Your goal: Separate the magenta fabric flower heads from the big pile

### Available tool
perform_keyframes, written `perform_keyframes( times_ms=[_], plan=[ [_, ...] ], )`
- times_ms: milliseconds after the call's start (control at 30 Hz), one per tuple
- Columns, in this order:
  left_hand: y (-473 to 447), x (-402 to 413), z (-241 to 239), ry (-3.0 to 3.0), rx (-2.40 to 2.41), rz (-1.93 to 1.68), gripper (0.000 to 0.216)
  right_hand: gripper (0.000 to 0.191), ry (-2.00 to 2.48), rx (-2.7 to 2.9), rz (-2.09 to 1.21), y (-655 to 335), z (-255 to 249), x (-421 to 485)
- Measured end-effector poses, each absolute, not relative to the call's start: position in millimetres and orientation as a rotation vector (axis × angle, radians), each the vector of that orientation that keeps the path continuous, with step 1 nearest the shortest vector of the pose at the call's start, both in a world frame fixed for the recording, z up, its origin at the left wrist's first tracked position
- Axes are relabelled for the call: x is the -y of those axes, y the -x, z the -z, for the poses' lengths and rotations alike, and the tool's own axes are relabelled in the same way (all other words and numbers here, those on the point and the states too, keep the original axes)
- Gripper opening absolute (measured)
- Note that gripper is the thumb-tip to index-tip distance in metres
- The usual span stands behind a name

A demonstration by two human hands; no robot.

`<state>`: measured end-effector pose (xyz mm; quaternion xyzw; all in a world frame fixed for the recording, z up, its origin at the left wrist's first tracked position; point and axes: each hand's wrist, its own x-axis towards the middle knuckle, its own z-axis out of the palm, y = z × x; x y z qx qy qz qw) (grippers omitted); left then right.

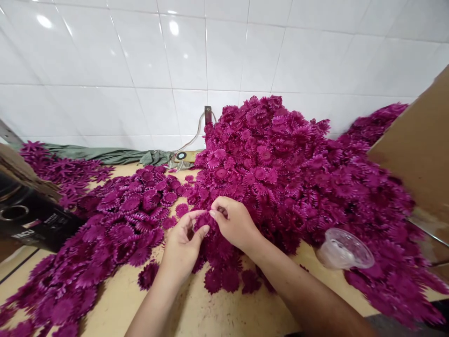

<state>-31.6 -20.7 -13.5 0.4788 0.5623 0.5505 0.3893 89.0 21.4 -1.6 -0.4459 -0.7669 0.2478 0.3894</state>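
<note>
My left hand [182, 241] has its thumb and fingers curled around a magenta artificial flower piece [201, 221], a frilly disc that blends into the pile behind it. Close against it, my right hand [235, 222] is closed in a pinch at the flower's upper right edge. Whatever small part sits between those fingertips is mostly hidden. Behind both hands rises a large heap of magenta flower pieces [266, 159]. Several loose ones lie below the hands on the wooden tabletop [196, 309].
A second pile of flower pieces [129, 203] spreads along the left. Right of my arm stands a clear plastic cup [345, 250] with whitish contents. A black box [35, 220] is at left, a cardboard box [417, 154] at right. Green cloth [94, 153] lies along the tiled wall [136, 56].
</note>
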Motion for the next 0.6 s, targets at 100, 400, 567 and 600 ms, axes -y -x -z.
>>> perform_keyframes(
  times_ms=[100, 400, 567, 600],
  plan=[
    [35.5, 25.4, 13.4, -1.172, -1.439, -1.436, 0.034, 0.012, 1.242, 1.729, -0.508, -105.3, -0.6, -41.3],
    [37.7, 21.2, 18.4, -1.000, -1.435, -1.471, 0.035, 0.026, 1.251, 1.677, -0.210, -121.6, -18.1, -59.6],
    [31.8, 10.2, 18.7, -0.995, -1.342, -1.485, 0.033, 0.013, 1.031, 2.055, -0.776, -88.0, -6.2, -17.0],
    [31.4, 9.1, 19.5, -0.981, -1.322, -1.489, 0.034, 0.012, 1.018, 2.034, -0.938, -84.6, -2.5, -14.4]
  ],
)
